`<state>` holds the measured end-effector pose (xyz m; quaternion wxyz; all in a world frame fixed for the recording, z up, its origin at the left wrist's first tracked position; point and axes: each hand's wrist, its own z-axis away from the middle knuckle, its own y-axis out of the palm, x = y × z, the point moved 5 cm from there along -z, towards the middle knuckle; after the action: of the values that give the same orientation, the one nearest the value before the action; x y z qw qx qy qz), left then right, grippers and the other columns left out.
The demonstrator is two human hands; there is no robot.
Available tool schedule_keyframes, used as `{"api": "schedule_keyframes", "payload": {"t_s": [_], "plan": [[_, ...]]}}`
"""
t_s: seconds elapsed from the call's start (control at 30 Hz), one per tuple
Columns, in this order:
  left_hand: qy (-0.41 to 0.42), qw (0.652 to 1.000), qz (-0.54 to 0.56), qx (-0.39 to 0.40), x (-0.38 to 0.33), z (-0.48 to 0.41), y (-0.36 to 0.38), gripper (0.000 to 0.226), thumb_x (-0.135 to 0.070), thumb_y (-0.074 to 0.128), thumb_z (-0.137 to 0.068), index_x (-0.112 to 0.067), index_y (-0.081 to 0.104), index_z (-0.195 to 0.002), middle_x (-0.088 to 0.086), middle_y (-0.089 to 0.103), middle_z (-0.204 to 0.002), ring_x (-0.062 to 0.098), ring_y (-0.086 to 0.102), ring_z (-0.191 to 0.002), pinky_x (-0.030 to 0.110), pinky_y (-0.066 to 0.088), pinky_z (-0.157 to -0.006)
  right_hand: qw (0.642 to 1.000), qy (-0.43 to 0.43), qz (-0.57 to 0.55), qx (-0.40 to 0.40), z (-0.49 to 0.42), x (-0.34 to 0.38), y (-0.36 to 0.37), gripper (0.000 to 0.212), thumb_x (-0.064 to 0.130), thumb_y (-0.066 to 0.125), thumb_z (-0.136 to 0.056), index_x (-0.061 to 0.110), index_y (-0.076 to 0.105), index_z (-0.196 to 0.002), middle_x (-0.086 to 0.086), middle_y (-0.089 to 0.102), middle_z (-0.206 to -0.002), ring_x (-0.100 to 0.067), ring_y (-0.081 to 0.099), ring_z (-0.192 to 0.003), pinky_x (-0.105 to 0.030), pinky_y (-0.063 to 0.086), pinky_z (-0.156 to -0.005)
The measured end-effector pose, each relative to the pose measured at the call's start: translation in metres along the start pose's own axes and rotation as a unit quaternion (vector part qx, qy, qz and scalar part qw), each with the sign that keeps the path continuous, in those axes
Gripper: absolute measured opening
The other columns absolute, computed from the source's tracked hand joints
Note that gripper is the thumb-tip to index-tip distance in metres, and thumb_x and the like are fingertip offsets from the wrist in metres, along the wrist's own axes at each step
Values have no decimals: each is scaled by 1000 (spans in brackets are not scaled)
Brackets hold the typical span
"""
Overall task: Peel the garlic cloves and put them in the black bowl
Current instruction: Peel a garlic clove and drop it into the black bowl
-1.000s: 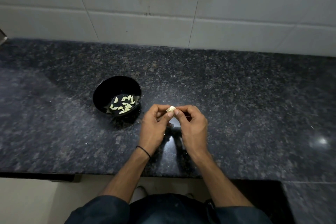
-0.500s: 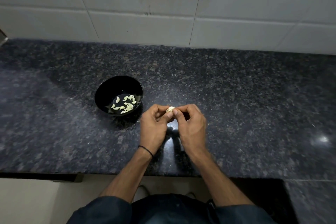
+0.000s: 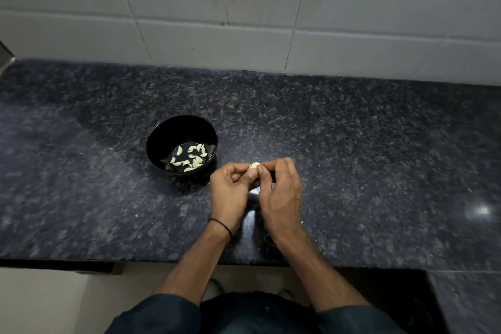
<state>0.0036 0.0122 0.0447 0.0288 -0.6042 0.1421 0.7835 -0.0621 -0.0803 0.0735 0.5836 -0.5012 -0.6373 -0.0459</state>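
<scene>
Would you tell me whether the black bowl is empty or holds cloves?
Not empty: the black bowl has a scatter of pale peeled cloves across its bottom, far from full.

The left forearm (image 3: 195,266) and right forearm (image 3: 320,266) enter from 6 o'clock and converge toward 12 o'clock, wrists close together. The left hand (image 3: 230,190) lies at 9 o'clock of the right hand (image 3: 279,192), backs facing up and fingers curled. The fingertips and thumbs of both hands meet at the 12 o'clock end and pinch one garlic clove (image 3: 254,166); a thin black band (image 3: 221,226) circles the left wrist.
</scene>
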Motion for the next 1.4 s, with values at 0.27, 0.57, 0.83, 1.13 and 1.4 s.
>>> {"api": "schedule_keyframes", "payload": {"t_s": [0.27, 0.57, 0.83, 1.13, 1.4], "plan": [[-8, 999, 32, 39, 0, -6, -2, 12, 9, 65, -89, 12, 61, -100, 19, 74, -89, 17, 74, -80, 25, 60, -75, 998, 41, -44, 28, -3, -3, 2, 4, 18, 60, -100, 15, 62, -98, 11, 54, -97, -4, 56, -91, -19, 45, -77], [-3, 996, 26, 80, -1, -15, -6, 9, 6, 67, -89, 2, 64, -96, 15, 75, -91, 29, 72, -92, 47, 57, -93, 997, 5, -59, 52, -10, 6, -3, 16, 8, 64, -97, 12, 72, -110, 5, 64, -105, -5, 63, -99, -12, 48, -81], [-18, 996, 32, 83, 1, -22, -18, 8, 5, 67, -90, 0, 65, -96, 16, 76, -94, 28, 74, -93, 48, 57, -93, 998, -32, -1, 45, -8, 14, 9, 11, 11, 59, -100, 12, 67, -107, 4, 60, -103, -8, 59, -94, -25, 51, -81], [2, 990, -67, 126, 1, -32, -34, 17, 2, 66, -92, -14, 64, -87, 11, 76, -91, 30, 73, -92, 56, 58, -87, 996, -33, 5, 78, -9, 18, 19, 19, 5, 62, -96, 13, 76, -108, 3, 63, -99, -6, 63, -91, -17, 50, -79], [46, 976, -158, 145, -5, -33, -41, 24, -5, 73, -87, -26, 64, -80, -4, 76, -86, 15, 73, -88, 41, 59, -86, 994, 81, 4, 70, -6, 17, 19, 15, 12, 70, -90, 17, 80, -101, 9, 69, -93, -2, 66, -86, -18, 53, -78]]}}
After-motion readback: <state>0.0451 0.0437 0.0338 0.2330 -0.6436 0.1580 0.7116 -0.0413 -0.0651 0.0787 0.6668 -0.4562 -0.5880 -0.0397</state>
